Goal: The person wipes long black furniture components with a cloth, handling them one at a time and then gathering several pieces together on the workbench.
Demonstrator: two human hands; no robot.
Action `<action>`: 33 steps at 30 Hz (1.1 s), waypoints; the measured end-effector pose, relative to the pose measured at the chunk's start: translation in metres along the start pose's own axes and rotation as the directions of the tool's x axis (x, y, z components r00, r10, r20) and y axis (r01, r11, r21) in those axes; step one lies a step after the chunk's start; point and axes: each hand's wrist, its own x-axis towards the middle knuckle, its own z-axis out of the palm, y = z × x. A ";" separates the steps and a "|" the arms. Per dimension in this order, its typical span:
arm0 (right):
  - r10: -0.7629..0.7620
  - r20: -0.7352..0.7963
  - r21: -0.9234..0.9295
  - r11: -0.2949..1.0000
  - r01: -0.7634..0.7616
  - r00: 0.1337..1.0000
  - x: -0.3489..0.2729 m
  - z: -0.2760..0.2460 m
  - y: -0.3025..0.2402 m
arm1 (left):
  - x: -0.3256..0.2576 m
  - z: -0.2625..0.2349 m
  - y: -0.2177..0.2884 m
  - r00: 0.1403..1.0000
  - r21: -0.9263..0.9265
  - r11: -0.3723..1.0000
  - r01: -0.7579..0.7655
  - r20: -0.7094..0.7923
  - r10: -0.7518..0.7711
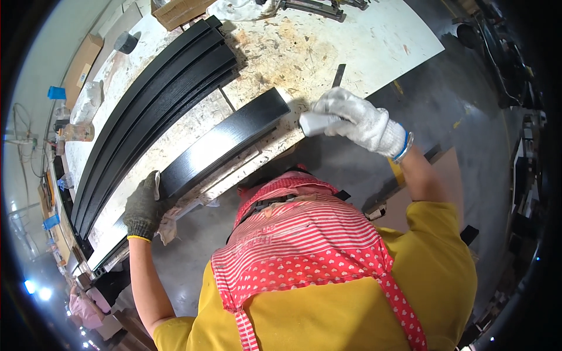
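Observation:
A glossy black board (pixel 225 143) lies along the near edge of the worktable. My left hand (pixel 143 207), in a dark grey glove, is closed round its left end, with a sliver of something pale by the fingers. Off the board's right end, my right hand (pixel 357 123) wears a white glove and grips a white block (pixel 316 124). Whether the block is a sponge or a folded pad I cannot make out. Beyond the board, several long black boards (pixel 158 108) lie side by side. A small black strip (pixel 339 76) rests past my right hand.
The white worktable (pixel 386 35) is stained with paint. A cardboard box (pixel 178 11) and metal clamps (pixel 313 8) sit at its far edge. A dark round tub (pixel 125 42) and a plastic bottle (pixel 79 133) stand to the left. A cloth (pixel 170 228) hangs below the near edge.

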 end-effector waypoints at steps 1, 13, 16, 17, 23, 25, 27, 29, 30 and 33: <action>0.111 -0.145 0.059 0.993 -0.103 0.983 0.001 0.006 -0.005 | 0.001 0.001 0.000 1.000 0.014 1.000 -0.008 -0.004 0.008; 0.124 -0.638 -0.313 0.860 -0.403 0.760 0.022 0.087 -0.051 | -0.001 0.001 0.000 0.998 0.115 0.993 0.003 0.057 -0.009; 0.212 -0.631 -0.372 0.762 -0.531 0.746 0.033 0.112 -0.069 | -0.001 0.007 -0.008 0.999 0.081 0.996 -0.037 0.016 0.036; 0.099 -0.620 -0.446 0.771 -0.454 0.778 0.034 0.125 -0.063 | 0.001 0.010 -0.012 0.999 0.072 0.996 -0.048 0.020 0.046; 0.208 -0.683 0.026 0.965 -0.262 0.700 0.056 0.181 -0.094 | -0.015 0.023 -0.098 0.969 -0.674 0.704 -0.223 -0.229 0.088; 0.183 -0.722 -0.119 0.917 -0.380 0.667 0.050 0.166 -0.093 | -0.015 0.034 -0.166 0.967 -0.776 0.623 -0.093 -0.220 -0.131; 0.236 -0.752 -0.399 0.580 -0.710 0.616 0.056 0.148 -0.102 | -0.014 0.050 -0.234 0.895 -0.707 0.706 -0.042 -0.341 -0.288; 0.152 -0.733 -0.458 0.610 -0.646 0.663 0.058 0.170 -0.094 | -0.020 0.063 -0.292 0.835 -0.621 0.784 -0.013 -0.438 -0.332; 0.066 -0.704 -0.514 0.639 -0.572 0.707 0.059 0.181 -0.093 | -0.023 0.079 -0.322 0.821 -0.583 0.813 -0.002 -0.465 -0.331; -0.012 -0.578 -0.595 0.691 -0.411 0.816 0.089 0.240 -0.130 | -0.039 0.118 -0.338 0.781 -0.583 0.812 -0.033 -0.522 -0.343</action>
